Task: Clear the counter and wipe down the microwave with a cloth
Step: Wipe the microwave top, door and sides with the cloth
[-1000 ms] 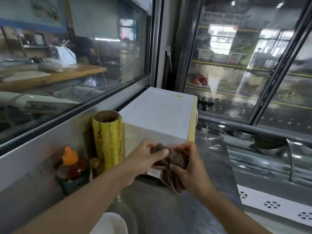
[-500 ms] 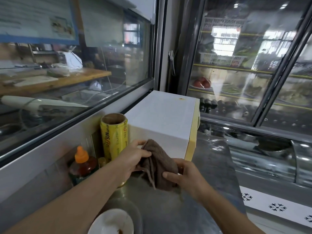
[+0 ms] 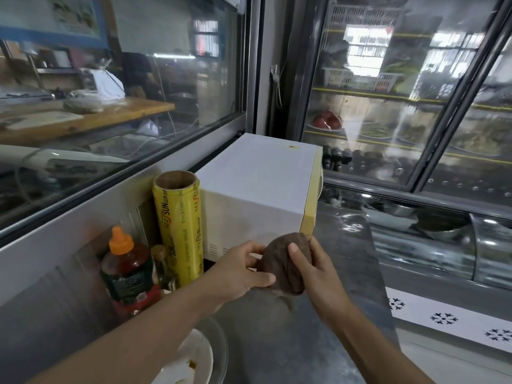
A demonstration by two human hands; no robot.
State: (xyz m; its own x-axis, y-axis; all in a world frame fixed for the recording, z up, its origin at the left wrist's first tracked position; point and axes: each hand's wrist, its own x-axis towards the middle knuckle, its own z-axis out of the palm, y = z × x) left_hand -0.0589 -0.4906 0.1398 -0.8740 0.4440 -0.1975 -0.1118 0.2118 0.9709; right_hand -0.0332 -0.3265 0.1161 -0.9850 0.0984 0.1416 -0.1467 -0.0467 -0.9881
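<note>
A white microwave [image 3: 260,187] with a yellowish front edge stands on the steel counter [image 3: 291,342], its side panel facing me. Just in front of that panel both hands hold a brown cloth [image 3: 279,261], bunched into a ball. My left hand [image 3: 238,270] grips it from the left, thumb underneath. From the right, my right hand [image 3: 315,270] wraps it with the thumb laid over the top. A corner of the cloth hangs down below the hands.
A yellow roll of cling film [image 3: 180,231] stands upright left of the microwave. An orange-capped sauce bottle [image 3: 127,270] and a small bottle [image 3: 162,261] stand beside it. A dirty white plate [image 3: 188,361] lies near the front. Glass-door fridges [image 3: 388,106] stand behind.
The cloth hung loose between my hands; now it is gathered into a tight ball, and both hands have closed around it nearer the microwave's lower front corner.
</note>
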